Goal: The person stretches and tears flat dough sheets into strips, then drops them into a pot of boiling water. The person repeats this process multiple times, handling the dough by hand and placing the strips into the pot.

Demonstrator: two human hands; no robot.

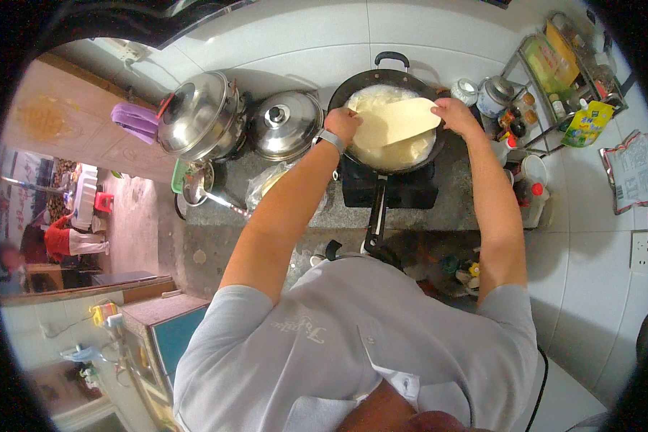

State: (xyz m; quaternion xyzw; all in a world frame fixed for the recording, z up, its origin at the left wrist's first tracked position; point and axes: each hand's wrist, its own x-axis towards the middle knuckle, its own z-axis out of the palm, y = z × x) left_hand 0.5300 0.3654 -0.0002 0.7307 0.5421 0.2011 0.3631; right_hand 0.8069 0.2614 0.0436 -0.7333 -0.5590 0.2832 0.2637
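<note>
Left hand: the left hand (342,122) is closed on the left end of a thin pale flatbread (396,121), fingers pinching its edge; a grey band sits on that wrist.
Right hand: the right hand (453,112) grips the right end of the same flatbread, fingers curled over its edge.
Flatbread: it is stretched between the 2 hands, held just above the black pan (381,78), tilted so the right end sits a little higher.
Pan contents: a second round pale sheet of dough (396,153) lies flat in the pan under the held piece; whether the 2 touch cannot be told.
Pan: it sits on a dark single burner (417,193), its long black handle (376,216) pointing toward the person and a loop handle on the far rim.
Counter left: 2 steel pots with lids stand beside the pan, the nearer lidded pot (284,124) just left of the left wrist, the larger steel pot (198,115) further left and tilted in the fisheye view.
Counter front: a clear plastic bag (266,186) lies under the left forearm, near a small steel ladle (198,189).
Right side: a wire rack (554,72) with jars, bottles and a yellow packet stands by the tiled wall, near the right hand.
Person: a light grey shirt (353,338) fills the lower middle.
</note>
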